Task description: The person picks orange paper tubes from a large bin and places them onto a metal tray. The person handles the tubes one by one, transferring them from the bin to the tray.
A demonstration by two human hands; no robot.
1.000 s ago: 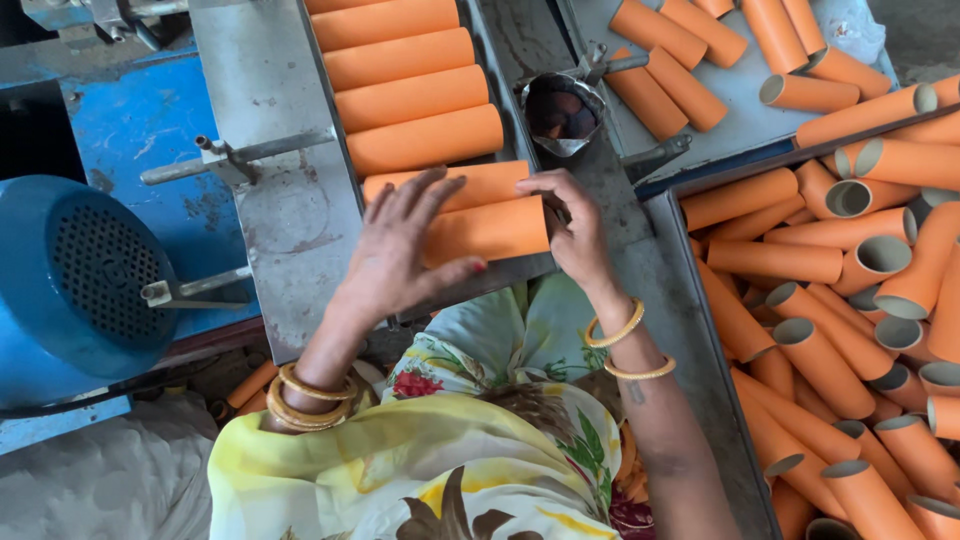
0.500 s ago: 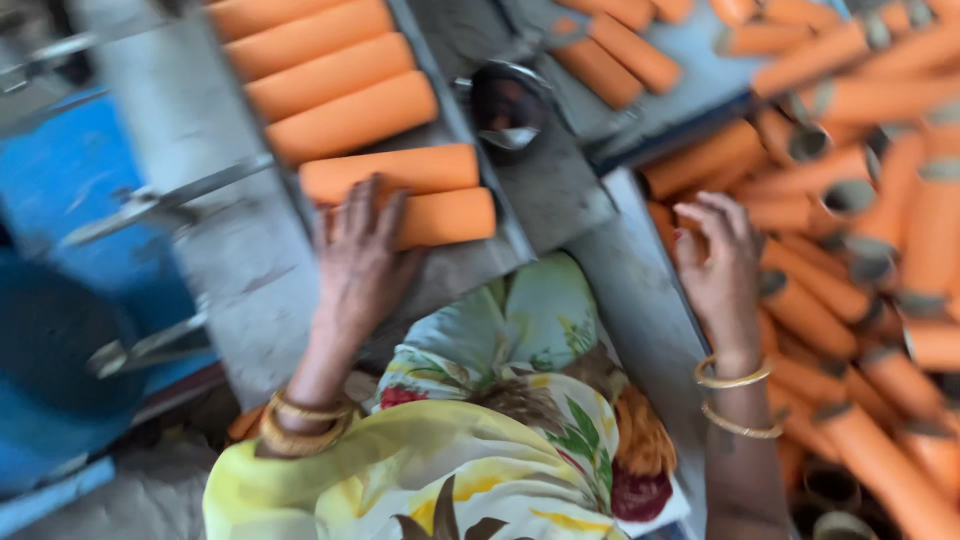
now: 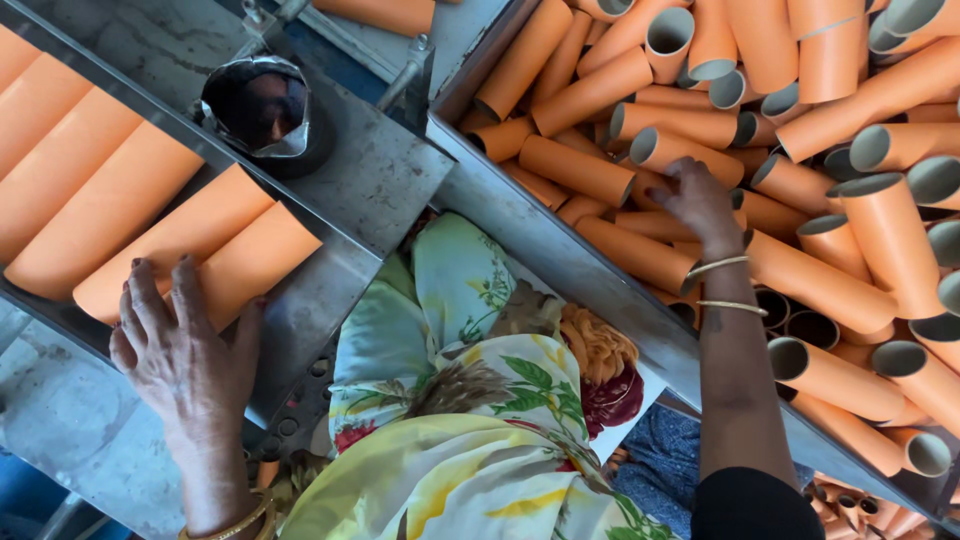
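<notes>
My left hand [image 3: 185, 350] lies flat, fingers spread, on the near ends of the two closest orange tubes [image 3: 225, 250], which sit side by side in a row on a metal feed tray [image 3: 370, 190]. My right hand [image 3: 700, 200] reaches into a heap of loose orange tubes [image 3: 850, 230] on the right. Its fingers curl down over one tube [image 3: 640, 220] in the pile. Gold bangles circle both wrists. Several more tubes [image 3: 70, 170] fill the tray towards the upper left.
A dark round cup lined with foil [image 3: 265, 105] sits in the tray's metal surface near the top. A slanted metal wall [image 3: 560, 260] separates the tray from the tube bin. Floral yellow cloth [image 3: 470, 400] covers my lap below.
My right hand left the tubes on the tray and swung right into the loose pile. My left hand stayed at the tube ends. The view shifted right.
</notes>
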